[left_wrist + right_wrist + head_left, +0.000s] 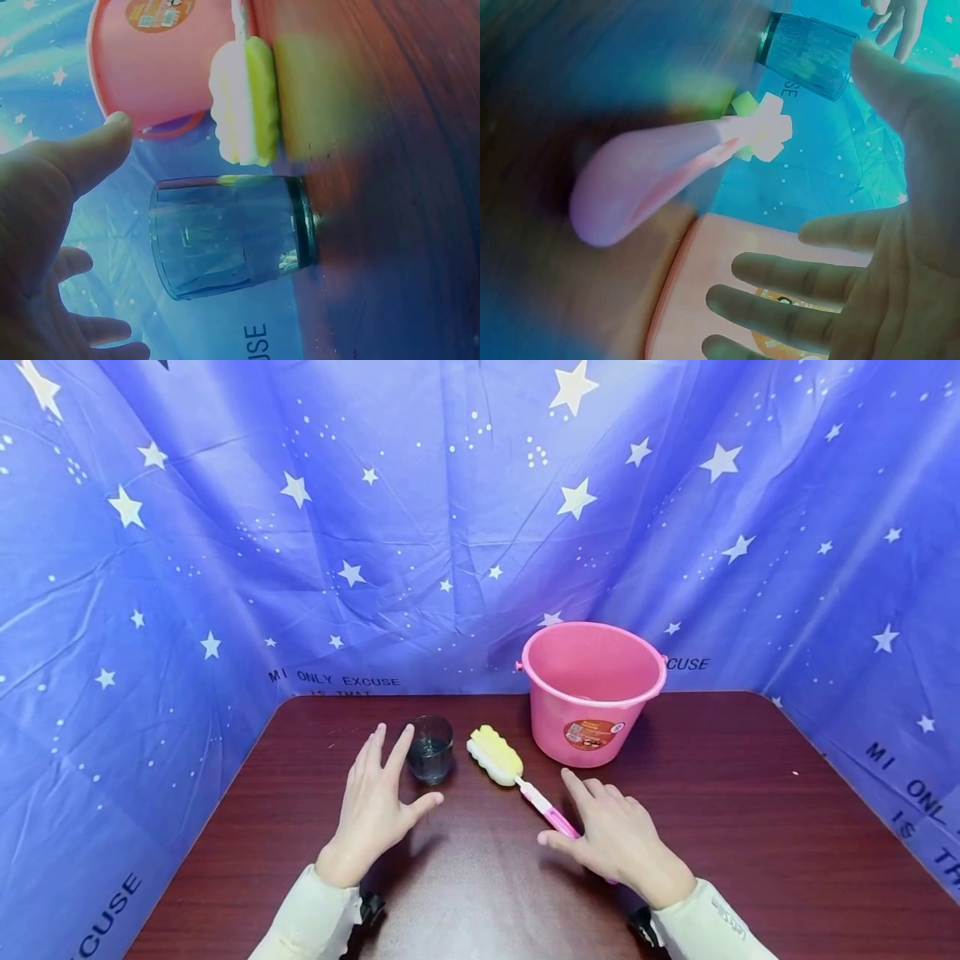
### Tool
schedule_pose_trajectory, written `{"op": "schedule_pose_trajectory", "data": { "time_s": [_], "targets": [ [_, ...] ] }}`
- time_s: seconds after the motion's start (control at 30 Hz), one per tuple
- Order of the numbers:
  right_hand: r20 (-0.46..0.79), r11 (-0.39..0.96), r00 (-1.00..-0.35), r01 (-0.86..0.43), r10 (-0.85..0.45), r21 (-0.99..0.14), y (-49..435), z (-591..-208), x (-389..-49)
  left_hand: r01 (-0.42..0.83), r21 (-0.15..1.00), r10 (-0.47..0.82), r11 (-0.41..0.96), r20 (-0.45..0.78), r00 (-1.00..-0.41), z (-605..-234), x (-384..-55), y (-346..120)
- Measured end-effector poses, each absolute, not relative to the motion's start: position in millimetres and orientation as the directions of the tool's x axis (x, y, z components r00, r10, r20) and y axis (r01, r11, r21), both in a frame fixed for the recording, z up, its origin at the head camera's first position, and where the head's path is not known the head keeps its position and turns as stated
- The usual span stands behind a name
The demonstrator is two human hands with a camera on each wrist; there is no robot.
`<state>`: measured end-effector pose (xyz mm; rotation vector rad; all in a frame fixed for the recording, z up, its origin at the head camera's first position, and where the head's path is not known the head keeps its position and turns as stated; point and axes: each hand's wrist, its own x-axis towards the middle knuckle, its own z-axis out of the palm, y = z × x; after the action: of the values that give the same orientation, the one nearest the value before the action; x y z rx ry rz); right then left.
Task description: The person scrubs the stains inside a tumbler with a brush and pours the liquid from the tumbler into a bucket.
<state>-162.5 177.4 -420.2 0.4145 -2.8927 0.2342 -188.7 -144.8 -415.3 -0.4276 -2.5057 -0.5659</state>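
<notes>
Left hand (373, 810), fingers spread, grasps nothing beside the tinted transparent tumbler (431, 762), left; a knock could tip it. Right hand (618, 835), likewise empty, is near the yellow-and-white, pink-handled sponge brush (497, 757), centre; an off-centre pinch could roll it towards the pink plastic bucket (549, 722), far right.

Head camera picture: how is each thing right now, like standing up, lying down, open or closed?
Glass: upright, open at the top.
Sponge brush: lying on the table.
Pink bucket: upright, no lid on.
Left hand: open beside the glass, not gripping it.
Right hand: open over the brush handle, not gripping it.
Starry curtain: hanging, creased.
</notes>
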Motion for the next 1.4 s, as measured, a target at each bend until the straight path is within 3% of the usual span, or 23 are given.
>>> {"op": "schedule_pose_trajectory", "data": {
  "time_s": [0.3,0.73,1.13,1.4],
  "targets": [
    [0.185,0.952,-0.955,-0.263,-0.233,-0.154,174.9,-418.1,-163.7,0.346,0.392,0.121,0.852,0.497,-0.860,-420.7,-194.8,-147.1],
    [0.116,0.960,-0.973,-0.219,-0.201,-0.175,171.5,-417.8,-169.5,0.307,0.469,0.044,0.828,0.491,-0.870,-423.5,-210.8,-143.1],
    [0.051,0.954,-0.974,-0.227,-0.221,-0.194,166.8,-421.4,-169.0,0.186,0.649,-0.055,0.737,0.332,-0.942,-428.0,-218.8,-142.1],
    [0.068,0.950,-0.967,-0.254,-0.246,-0.181,164.6,-424.1,-167.9,0.129,0.724,-0.103,0.678,0.267,-0.958,-430.5,-223.2,-140.7]
  ]
}}
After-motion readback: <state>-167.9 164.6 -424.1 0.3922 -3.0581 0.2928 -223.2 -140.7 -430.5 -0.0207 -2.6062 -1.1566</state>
